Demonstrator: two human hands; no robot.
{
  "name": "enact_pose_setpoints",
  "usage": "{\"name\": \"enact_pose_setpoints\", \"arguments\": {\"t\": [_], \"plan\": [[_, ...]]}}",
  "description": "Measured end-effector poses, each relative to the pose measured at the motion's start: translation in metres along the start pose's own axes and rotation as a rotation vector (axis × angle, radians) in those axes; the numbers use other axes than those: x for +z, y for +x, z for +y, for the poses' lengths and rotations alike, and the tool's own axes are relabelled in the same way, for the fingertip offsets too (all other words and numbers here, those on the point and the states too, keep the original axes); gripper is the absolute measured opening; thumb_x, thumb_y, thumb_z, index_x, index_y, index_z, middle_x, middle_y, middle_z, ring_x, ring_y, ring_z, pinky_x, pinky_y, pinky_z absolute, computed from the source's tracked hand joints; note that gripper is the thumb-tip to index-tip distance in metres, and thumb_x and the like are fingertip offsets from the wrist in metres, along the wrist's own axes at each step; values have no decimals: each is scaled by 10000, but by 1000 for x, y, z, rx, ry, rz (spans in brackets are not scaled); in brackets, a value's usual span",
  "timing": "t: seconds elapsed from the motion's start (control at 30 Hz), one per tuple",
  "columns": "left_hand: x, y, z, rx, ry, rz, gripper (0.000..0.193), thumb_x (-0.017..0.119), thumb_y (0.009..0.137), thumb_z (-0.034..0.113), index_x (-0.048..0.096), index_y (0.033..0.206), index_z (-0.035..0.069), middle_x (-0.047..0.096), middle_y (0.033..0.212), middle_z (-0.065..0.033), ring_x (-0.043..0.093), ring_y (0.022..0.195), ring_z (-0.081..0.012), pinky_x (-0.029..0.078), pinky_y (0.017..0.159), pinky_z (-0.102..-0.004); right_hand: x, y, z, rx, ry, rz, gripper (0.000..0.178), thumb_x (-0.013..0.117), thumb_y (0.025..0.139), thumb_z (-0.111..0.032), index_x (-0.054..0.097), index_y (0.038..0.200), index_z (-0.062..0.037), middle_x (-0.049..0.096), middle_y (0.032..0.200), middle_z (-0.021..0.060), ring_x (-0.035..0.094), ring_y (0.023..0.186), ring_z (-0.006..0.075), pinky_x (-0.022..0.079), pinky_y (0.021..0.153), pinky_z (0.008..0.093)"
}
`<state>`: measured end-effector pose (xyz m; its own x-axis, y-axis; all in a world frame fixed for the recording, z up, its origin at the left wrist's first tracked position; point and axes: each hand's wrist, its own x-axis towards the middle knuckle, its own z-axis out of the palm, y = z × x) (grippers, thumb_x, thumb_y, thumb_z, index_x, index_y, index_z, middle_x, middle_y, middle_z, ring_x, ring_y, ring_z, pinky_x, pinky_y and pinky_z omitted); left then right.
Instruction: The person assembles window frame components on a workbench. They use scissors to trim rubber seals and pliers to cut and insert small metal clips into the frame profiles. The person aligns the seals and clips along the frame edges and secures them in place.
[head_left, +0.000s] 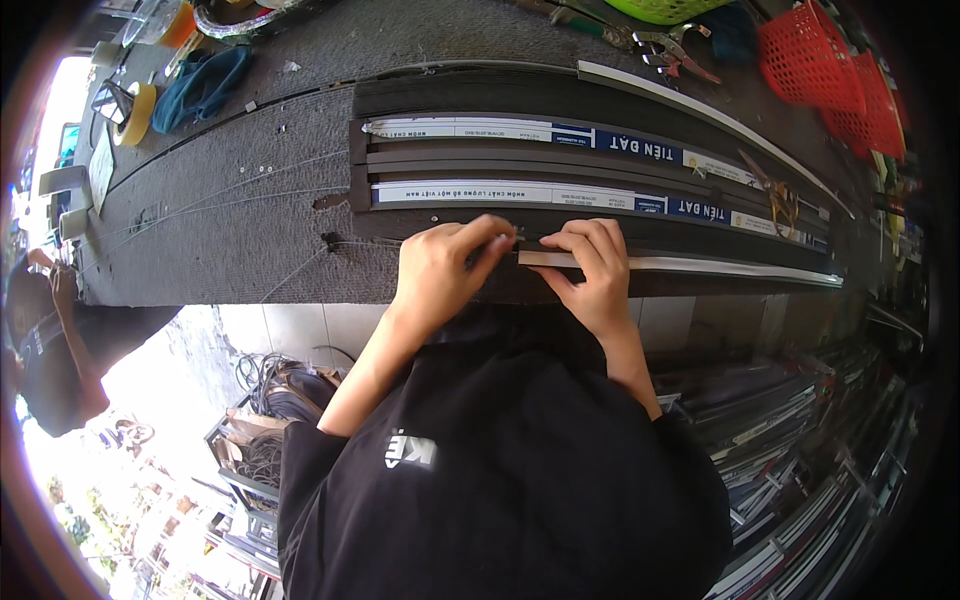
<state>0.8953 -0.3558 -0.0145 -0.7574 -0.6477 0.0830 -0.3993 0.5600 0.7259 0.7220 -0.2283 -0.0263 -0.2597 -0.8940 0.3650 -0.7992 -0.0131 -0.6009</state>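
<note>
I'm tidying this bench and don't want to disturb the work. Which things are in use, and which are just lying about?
In use:
left hand and right hand, both pinching the end of the nearest dark profile
thin wire at that end

Lying about:
labelled profiles
tape roll
blue cloth
pliers
red baskets

daylight glare lower left | bench evenly lit | fisheye-bent edges, rim perhaps blurred

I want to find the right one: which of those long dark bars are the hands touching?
The nearest bar, at the bench's front edge. Left hand and right hand pinch its end; the two blue-and-white labelled bars behind lie untouched.
</note>
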Motion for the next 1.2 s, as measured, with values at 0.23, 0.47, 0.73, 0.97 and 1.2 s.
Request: {"name": "enact_pose_setpoints", "arguments": {"t": [0.23, 0.47, 0.73, 0.97, 1.2], "plan": [[8, -23, 9, -31, -30, 134, 94, 778, 857, 209, 737, 917, 150, 709, 707, -20, 667, 557, -202, 510, 519, -317, 1, 1, 2, -31, 13, 35, 393, 880, 581, -59, 710, 934, -85, 646, 939, 53, 591, 891, 273, 493, 767, 389], [13, -20, 9, -32, 49, 207, 102, 771, 872, 225, 750, 938, 150, 719, 713, -34, 683, 562, -206, 508, 511, -315, 2, 1, 5, -62, -6, 42, 381, 882, 603, -93, 707, 941, -92, 646, 937, 52, 595, 883, 274, 491, 762, 389], [12, -21, 14, -186, -40, 156, 108, 796, 845, 146, 766, 935, 94, 744, 791, -39, 697, 623, -178, 519, 570, -270, 4, 0, 7, -90, -1, 63, 398, 864, 619, -127, 690, 976, -109, 629, 956, 26, 587, 900, 250, 462, 764, 382], [3, -18, 14, 65, 137, 161, 116, 795, 813, 109, 772, 926, 114, 744, 895, -7, 694, 669, -178, 532, 597, -284, 0, 0, 5, -64, 9, 38, 368, 874, 627, -115, 720, 962, -103, 642, 932, 36, 588, 879, 256, 487, 752, 382], [0, -14, 19, -8, 51, 39, 113, 784, 831, 97, 781, 942, 114, 757, 936, 5, 659, 605, -139, 517, 548, -276, 0, 0, 7, -66, 10, 37, 373, 869, 617, -106, 731, 964, -115, 635, 927, 25, 585, 876, 250, 484, 749, 376]]}}
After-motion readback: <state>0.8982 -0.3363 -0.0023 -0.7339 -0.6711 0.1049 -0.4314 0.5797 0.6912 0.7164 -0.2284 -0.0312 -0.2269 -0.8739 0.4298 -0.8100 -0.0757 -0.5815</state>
